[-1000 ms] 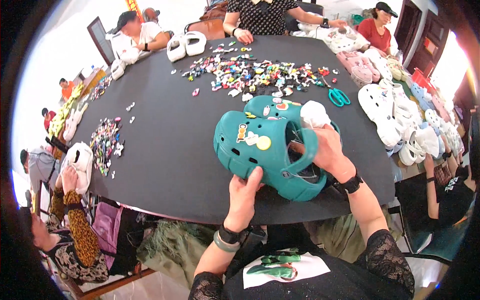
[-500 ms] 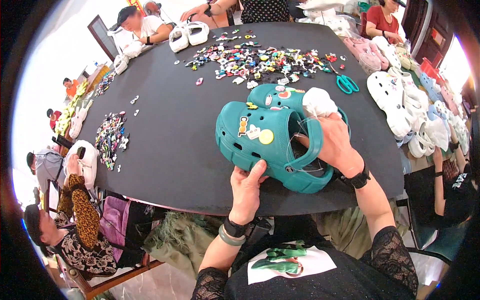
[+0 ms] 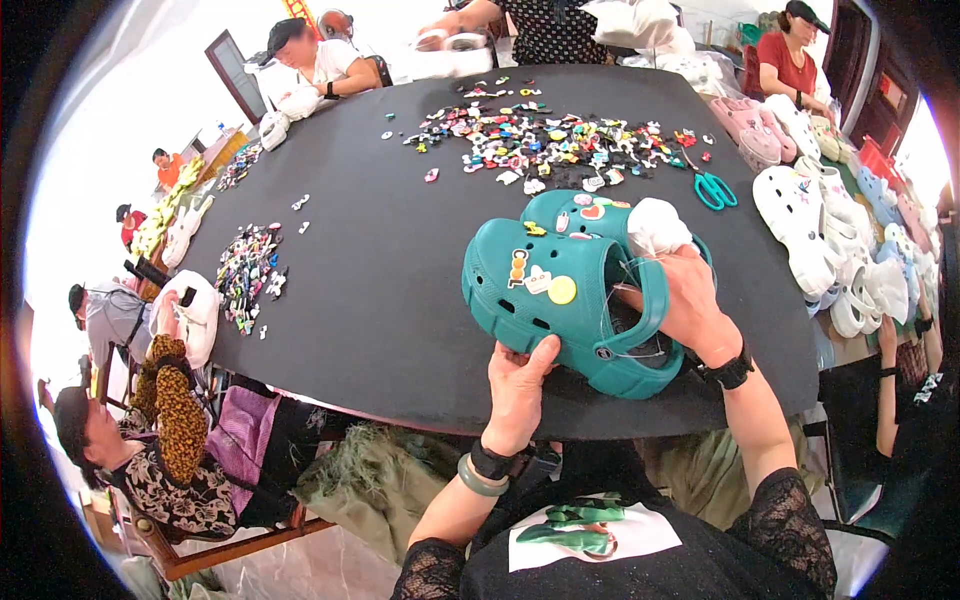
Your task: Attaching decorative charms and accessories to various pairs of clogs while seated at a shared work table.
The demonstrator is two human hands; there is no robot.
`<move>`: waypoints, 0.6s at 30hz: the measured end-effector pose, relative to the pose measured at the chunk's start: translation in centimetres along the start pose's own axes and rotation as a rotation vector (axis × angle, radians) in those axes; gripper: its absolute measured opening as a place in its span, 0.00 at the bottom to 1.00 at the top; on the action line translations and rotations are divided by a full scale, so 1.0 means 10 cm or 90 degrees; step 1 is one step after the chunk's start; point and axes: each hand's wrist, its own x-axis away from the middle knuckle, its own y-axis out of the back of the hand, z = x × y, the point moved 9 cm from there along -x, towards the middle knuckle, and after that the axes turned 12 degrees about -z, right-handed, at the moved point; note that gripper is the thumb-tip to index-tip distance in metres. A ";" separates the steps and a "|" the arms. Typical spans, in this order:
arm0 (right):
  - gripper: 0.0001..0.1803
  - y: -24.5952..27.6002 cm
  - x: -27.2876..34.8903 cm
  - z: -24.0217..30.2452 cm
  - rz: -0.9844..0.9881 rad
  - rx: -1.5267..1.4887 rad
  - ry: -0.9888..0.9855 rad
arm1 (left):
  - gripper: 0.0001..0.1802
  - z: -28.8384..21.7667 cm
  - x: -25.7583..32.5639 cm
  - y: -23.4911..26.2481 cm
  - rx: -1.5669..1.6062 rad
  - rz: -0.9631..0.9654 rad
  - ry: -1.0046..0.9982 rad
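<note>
My left hand (image 3: pixel 517 392) grips a teal clog (image 3: pixel 590 345) from the near side, thumb on its outer wall and the other fingers underneath. Charms dot its upper: a lettered one, a small pale one and a yellow round one (image 3: pixel 563 290). My right hand (image 3: pixel 690 305) reaches into the clog's foot opening, under the heel strap, so its fingertips are mostly hidden. Thin clear strands show around the opening. Just behind sits a second teal clog (image 3: pixel 548 208) with charms, including a heart. A white crumpled wad (image 3: pixel 660 227) sits at its opening, touching my right hand.
A wide pile of colourful charms (image 3: pixel 560 140) covers the table's far part; a smaller pile (image 3: pixel 250 270) lies left. Teal-handled scissors (image 3: pixel 715 190) rest right of the large pile. White clogs (image 3: pixel 795 225) and other pairs line the right side. Several people work around the black table (image 3: pixel 390 290).
The view has shifted, so the table and my hands appear lower and further right. My grip looks the same. Across the table, a person has lifted the white clogs, now blurred by motion.
</note>
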 end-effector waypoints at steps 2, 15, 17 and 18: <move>0.12 0.01 0.01 -0.02 -0.009 -0.004 0.009 | 0.28 0.00 -0.01 0.01 0.014 0.011 -0.006; 0.17 0.09 0.01 0.29 -0.059 -0.032 0.162 | 0.49 -0.11 -0.03 0.13 0.334 -0.030 0.116; 0.17 0.04 -0.02 0.32 -0.038 -0.055 0.165 | 0.49 -0.22 -0.03 0.20 0.408 -0.035 0.078; 0.18 0.01 -0.03 0.34 -0.020 -0.072 0.165 | 0.49 -0.22 -0.03 0.23 0.412 -0.040 0.078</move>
